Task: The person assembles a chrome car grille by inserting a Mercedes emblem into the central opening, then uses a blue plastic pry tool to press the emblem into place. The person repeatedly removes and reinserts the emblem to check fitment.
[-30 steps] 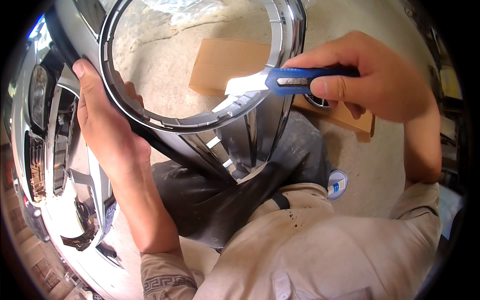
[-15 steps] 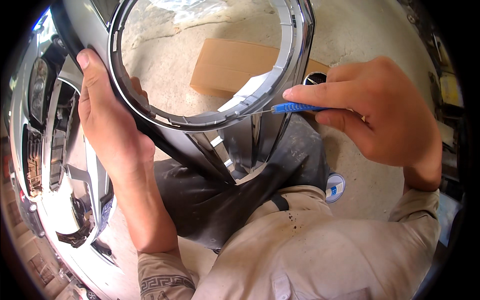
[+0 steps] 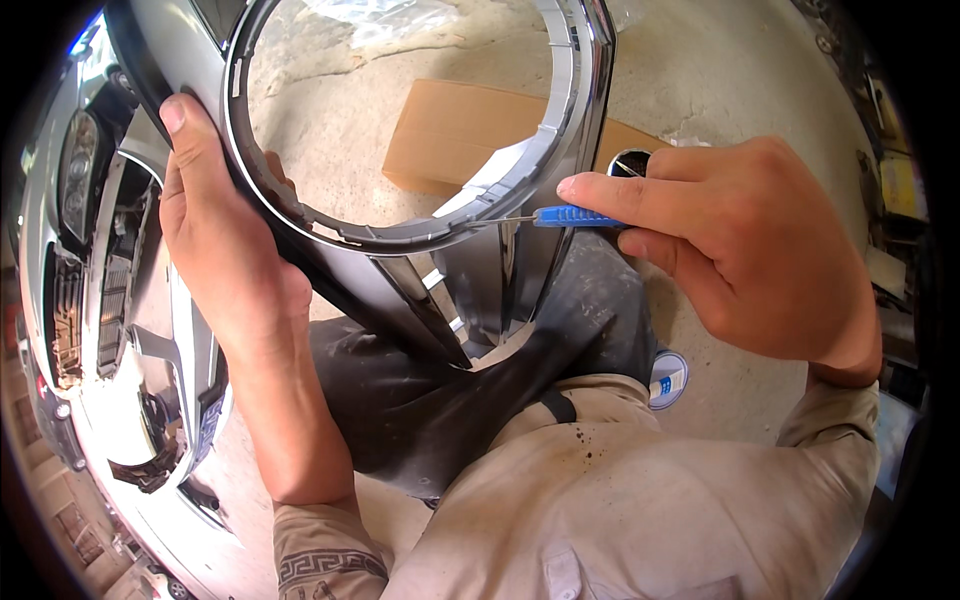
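A grey and chrome car grille (image 3: 475, 275) with a large round opening stands tilted against my lap. My left hand (image 3: 228, 245) grips its left edge, thumb lying along the outer face and fingertips showing through the opening. In my right hand (image 3: 755, 250) is a blue utility knife (image 3: 572, 216), pinched between thumb and forefinger. Its thin blade points left and lies against the lower right of the opening's rim (image 3: 400, 240). Whether the blade cuts into the rim cannot be made out.
A flat cardboard box (image 3: 450, 130) lies on the concrete floor beyond the grille. A small open can (image 3: 630, 165) is behind my right hand, and a white and blue lid-like round (image 3: 668, 380) sits by my leg. A car with its front opened up (image 3: 90, 250) stands at left.
My right hand and the knife have shifted slightly left and down along the rim. The grille has turned a little, its right side moving left. My left hand holds nearly the same place.
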The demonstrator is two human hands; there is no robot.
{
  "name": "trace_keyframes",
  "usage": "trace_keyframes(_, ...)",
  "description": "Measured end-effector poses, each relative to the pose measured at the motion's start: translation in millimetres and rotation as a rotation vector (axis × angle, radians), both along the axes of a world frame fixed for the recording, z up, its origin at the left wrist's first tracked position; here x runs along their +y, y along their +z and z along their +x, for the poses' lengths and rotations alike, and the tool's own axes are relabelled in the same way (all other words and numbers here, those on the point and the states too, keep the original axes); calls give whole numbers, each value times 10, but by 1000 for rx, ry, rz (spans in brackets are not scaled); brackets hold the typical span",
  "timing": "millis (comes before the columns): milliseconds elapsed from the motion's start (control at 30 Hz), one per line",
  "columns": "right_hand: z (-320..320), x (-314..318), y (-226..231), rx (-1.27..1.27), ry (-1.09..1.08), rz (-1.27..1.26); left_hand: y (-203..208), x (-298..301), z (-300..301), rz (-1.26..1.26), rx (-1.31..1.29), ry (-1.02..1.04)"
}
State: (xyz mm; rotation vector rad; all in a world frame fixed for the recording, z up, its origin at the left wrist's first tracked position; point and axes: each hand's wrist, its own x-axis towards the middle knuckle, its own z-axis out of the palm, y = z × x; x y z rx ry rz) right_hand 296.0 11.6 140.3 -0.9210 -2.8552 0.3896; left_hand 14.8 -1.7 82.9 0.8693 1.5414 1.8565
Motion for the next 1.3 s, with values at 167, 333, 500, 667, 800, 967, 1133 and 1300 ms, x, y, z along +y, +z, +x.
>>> trace_keyframes(167,-4,28,6,-19,24,6,-16,-2,-2,21,1,-5)
trace_keyframes(333,19,115,-4,55,95,27,-33,-9,-30,37,0,-62)
trace_keyframes(500,-51,279,104,73,160,-97,-31,-1,-5,25,3,-66)
trace_keyframes(667,-112,338,209,-19,142,-154,-41,-7,-12,36,10,-73)
trace_keyframes(800,-50,452,155,10,248,28,-31,1,15,40,3,-69)
trace_keyframes(967,-83,337,86,4,253,261,-57,-20,-40,18,28,-130)
trace_keyframes(1133,-281,-170,104,-226,87,381,-34,21,-8,20,-34,-20)
trace_keyframes(1300,-201,-449,-322,-145,-59,538,21,49,12,38,-38,67)
